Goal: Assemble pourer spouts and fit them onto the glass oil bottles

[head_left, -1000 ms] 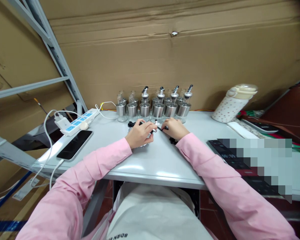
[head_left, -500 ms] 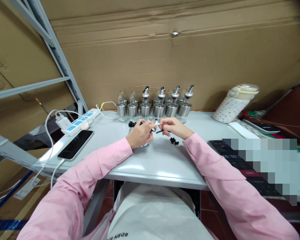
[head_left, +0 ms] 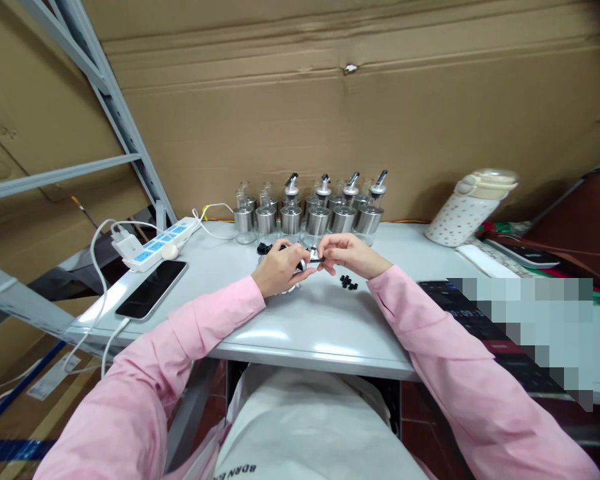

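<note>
Over the middle of the table my left hand is closed on a silver and black bottle pourer, mostly covered by the fingers. My right hand pinches a small black piece against the pourer's spout end. Just below the right hand lie several small black caps. More black parts sit beyond the left hand, and whitish parts peek out beneath it. Behind both hands stand glass bottles with steel sleeves, some topped with similar pourers.
A power strip with white cables and a phone lie at the left. To the right are a dotted tumbler and a dark device with a timer display. A cardboard wall rises behind the table.
My right hand has shifted slightly left, bringing the black piece up against the pourer. The pourer in my left hand has turned a little and shows more.
</note>
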{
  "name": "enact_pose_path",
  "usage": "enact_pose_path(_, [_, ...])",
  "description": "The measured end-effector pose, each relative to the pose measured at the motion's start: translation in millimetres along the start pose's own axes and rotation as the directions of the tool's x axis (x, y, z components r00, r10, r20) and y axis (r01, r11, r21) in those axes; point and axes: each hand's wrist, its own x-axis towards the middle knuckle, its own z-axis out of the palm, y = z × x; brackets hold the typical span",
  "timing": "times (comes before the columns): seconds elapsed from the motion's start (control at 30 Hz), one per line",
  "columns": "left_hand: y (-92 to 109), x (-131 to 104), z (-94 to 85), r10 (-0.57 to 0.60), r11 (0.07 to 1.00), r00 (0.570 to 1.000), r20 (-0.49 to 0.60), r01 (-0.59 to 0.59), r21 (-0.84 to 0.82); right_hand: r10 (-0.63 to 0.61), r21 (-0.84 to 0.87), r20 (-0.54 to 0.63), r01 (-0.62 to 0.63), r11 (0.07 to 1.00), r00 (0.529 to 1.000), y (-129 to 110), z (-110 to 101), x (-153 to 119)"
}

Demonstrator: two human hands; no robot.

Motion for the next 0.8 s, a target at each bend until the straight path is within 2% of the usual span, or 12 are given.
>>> enact_pose_path(0.17, [1.2, 1.5, -1.1, 0.0, 0.999, 0.998, -0.056, -0.002, -0.04, 0.002, 0.012, 0.032, -0.002, 1.0, 0.999, 1.1, -0.8, 0.1])
enact_pose_path(0.33, [1.5, 1.0, -1.1, -0.001, 0.992, 1.0, -0.014, -0.001, -0.13, 0.022, -0.007, 0.079, -0.021, 1.0, 0.997, 4.0, -2.7, 0.8])
enact_pose_path(0.47, [1.4, 1.0, -1.8, 0.0, 0.995, 1.0, 0.006, 0.001, -0.104, 0.019, -0.009, 0.034, -0.019, 1.0, 0.999, 6.9, -4.0, 1.9])
enact_pose_path(0.67, [1.0, 2.9, -4.2, 0.027, 0.999, 0.998, -0.065, -0.029, -0.022, 0.01, -0.044, -0.06, -0.013, 0.999, 0.998, 2.9, 0.0, 1.2])
enact_pose_path(0.8, [0.7, 2.7, -3.1, -0.017, 1.0, 0.997, -0.075, 0.016, -0.019, -0.016, -0.075, -0.14, 0.005, 0.997, 0.99, -0.1, 1.7, 0.2])
